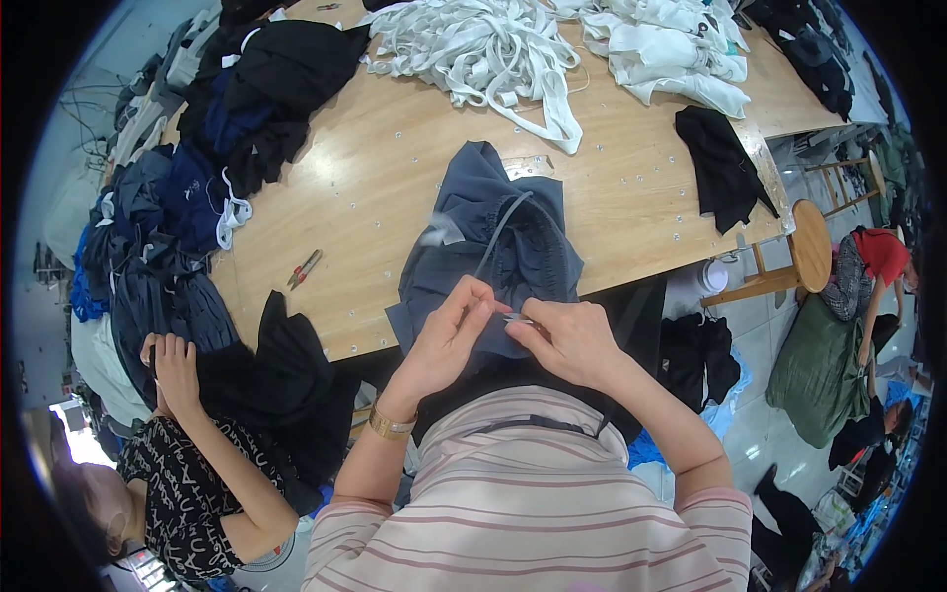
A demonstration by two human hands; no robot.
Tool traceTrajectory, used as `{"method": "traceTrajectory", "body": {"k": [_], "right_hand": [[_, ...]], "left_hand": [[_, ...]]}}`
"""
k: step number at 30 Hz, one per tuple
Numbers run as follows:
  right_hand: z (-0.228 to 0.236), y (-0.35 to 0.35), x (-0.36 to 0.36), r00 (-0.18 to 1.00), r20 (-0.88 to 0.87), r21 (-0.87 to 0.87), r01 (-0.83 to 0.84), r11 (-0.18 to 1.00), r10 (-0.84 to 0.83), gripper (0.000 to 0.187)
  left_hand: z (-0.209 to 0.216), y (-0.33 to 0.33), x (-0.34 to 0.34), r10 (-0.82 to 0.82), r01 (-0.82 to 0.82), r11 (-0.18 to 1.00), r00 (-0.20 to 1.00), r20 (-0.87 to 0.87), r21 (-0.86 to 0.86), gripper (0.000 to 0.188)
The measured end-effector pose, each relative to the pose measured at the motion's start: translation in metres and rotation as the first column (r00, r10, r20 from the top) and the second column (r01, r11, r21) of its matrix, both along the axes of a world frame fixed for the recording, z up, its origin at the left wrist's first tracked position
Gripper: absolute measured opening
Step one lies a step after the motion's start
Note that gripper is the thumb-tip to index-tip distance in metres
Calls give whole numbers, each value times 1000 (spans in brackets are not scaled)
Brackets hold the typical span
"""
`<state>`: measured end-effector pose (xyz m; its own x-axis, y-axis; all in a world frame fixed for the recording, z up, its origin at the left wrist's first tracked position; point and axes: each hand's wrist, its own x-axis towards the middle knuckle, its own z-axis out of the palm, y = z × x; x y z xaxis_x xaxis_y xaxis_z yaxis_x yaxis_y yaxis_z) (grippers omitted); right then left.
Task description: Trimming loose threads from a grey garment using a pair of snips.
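Note:
A grey-blue garment (454,252) with a gathered elastic waistband lies crumpled at the table's near edge, its lower part toward my lap. From the waistband a grey drawstring (501,229) loops up and runs down to my left hand (449,331), whose thumb and forefinger are pinched together. Close against those fingertips, my right hand (567,337) is closed around a small metal tool, apparently thread snips (514,318); only the silvery tip shows. A whitish, blurred patch (444,230) sits on the garment's left side.
Red-handled snips (306,268) lie on the wooden table (355,217). White straps (473,49) and white cloth (671,59) are heaped at the back, dark garments (158,237) at left. A black cloth (725,168) lies right. A co-worker's hands (176,370) hold black fabric at lower left.

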<state>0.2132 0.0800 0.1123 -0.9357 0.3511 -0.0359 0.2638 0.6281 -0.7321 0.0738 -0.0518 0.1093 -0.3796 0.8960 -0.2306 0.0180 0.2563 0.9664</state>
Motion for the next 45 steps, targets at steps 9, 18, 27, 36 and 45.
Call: {"method": "traceTrajectory", "body": {"k": [9, 18, 27, 36, 45], "right_hand": [[-5, -5, -4, 999, -22, 31, 25, 999, -24, 33], [-12, -8, -7, 996, -84, 58, 45, 997, -40, 32], [-8, -13, 0, 960, -280, 75, 52, 996, -29, 35], [-11, 18, -15, 825, -536, 167, 312, 935, -179, 33], [19, 22, -12, 814, -579, 425, 263, 866, 37, 38]], "left_hand": [[3, 1, -2, -49, 45, 999, 988, 146, 26, 16], [3, 1, -4, -59, 55, 998, 989, 138, 28, 17], [-4, 0, -5, 57, -75, 997, 924, 378, 32, 20], [36, -21, 10, 353, -308, 936, 798, -488, 172, 7], [-13, 7, 54, 86, -322, 933, 629, 772, 158, 47]]}}
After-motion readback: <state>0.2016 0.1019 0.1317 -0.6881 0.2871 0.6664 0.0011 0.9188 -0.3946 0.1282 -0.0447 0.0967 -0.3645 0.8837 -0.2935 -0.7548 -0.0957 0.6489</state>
